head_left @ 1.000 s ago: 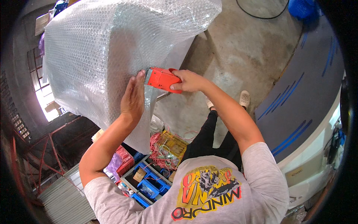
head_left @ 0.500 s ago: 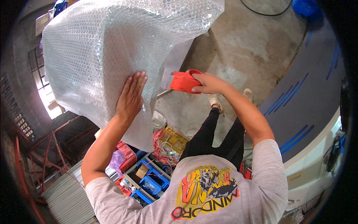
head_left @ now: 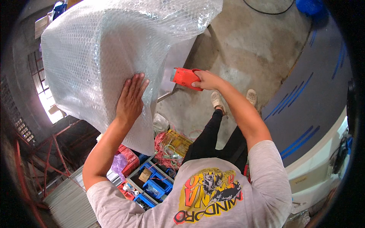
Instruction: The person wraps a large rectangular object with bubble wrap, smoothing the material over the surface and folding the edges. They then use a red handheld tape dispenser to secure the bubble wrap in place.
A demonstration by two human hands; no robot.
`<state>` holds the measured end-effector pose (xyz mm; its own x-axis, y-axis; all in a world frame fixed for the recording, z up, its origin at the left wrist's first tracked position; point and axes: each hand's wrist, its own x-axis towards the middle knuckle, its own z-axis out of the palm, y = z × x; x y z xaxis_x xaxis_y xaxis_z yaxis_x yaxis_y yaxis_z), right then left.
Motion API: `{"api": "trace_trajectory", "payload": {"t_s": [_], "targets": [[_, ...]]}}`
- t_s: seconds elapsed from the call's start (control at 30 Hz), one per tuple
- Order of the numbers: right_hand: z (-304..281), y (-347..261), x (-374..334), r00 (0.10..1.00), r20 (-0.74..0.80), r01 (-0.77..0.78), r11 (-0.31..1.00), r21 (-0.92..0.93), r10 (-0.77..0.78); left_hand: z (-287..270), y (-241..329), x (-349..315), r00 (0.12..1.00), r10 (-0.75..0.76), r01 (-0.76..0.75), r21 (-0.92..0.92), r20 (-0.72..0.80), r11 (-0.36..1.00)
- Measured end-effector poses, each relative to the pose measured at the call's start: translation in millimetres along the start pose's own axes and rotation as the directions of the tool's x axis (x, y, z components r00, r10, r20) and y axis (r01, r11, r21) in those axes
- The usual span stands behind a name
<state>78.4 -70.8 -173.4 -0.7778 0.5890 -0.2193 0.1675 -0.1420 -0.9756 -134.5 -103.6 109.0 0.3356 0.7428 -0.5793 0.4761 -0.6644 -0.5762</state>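
Observation:
A large sheet of clear bubble wrap (head_left: 72, 57) drapes over a bulky item, whose smooth grey side panel (head_left: 176, 62) shows past the wrap's right edge. My left hand (head_left: 131, 97) lies flat on the wrap, fingers stretched out. Held in my right hand (head_left: 208, 80) is a red tape dispenser (head_left: 185, 78), its front end pointing left at the grey panel. A small gap seems to separate the dispenser from the wrap. My right fingers curl around its rear and are partly hidden.
Below the wrap stand blue parts bins (head_left: 157, 178), a red bin (head_left: 129, 161) and a yellow crate (head_left: 176, 142) with tangled pink strapping (head_left: 163, 152). A grey panel with blue stripes (head_left: 292, 98) curves along the right. A black hose (head_left: 270, 13) lies on the concrete floor (head_left: 243, 45).
The tape dispenser has tilted in my right hand and moved slightly left and up. The wrap's edge has shifted a little left; my left hand remains flat on it.

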Motion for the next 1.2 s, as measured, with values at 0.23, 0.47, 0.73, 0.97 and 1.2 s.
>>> {"api": "trace_trajectory", "payload": {"t_s": [0.23, 0.47, 0.73, 0.97, 1.2], "targets": [[5.7, -15.1, 29.0, 0.997, -0.021, -0.075, 0.997, -0.037, 0.074, -1.0, 3.4, 1.7, 1.000, -0.029, 0.029, -0.084, 0.003, 0.996], [2.0, -24.0, 27.2, 0.991, -0.010, -0.133, 0.989, -0.058, 0.132, -9.4, 0.1, -0.7, 0.999, -0.041, 0.035, -0.230, -0.022, 0.972], [4.2, -5.1, 45.3, 1.000, 0.009, -0.017, 0.998, -0.052, 0.018, 10.2, 39.0, 42.0, 0.992, 0.126, -0.125, -0.188, -0.006, 0.974], [8.4, 29.8, 42.3, 0.998, -0.016, 0.054, 0.998, -0.013, -0.054, 41.5, 34.7, 57.4, 0.990, 0.112, -0.128, 0.215, 0.083, 0.968], [0.5, 35.8, 24.0, 0.997, 0.038, 0.062, 0.998, 0.010, -0.062, 33.5, 34.1, 58.9, 0.985, 0.123, -0.142, 0.164, 0.119, 0.976]]}}
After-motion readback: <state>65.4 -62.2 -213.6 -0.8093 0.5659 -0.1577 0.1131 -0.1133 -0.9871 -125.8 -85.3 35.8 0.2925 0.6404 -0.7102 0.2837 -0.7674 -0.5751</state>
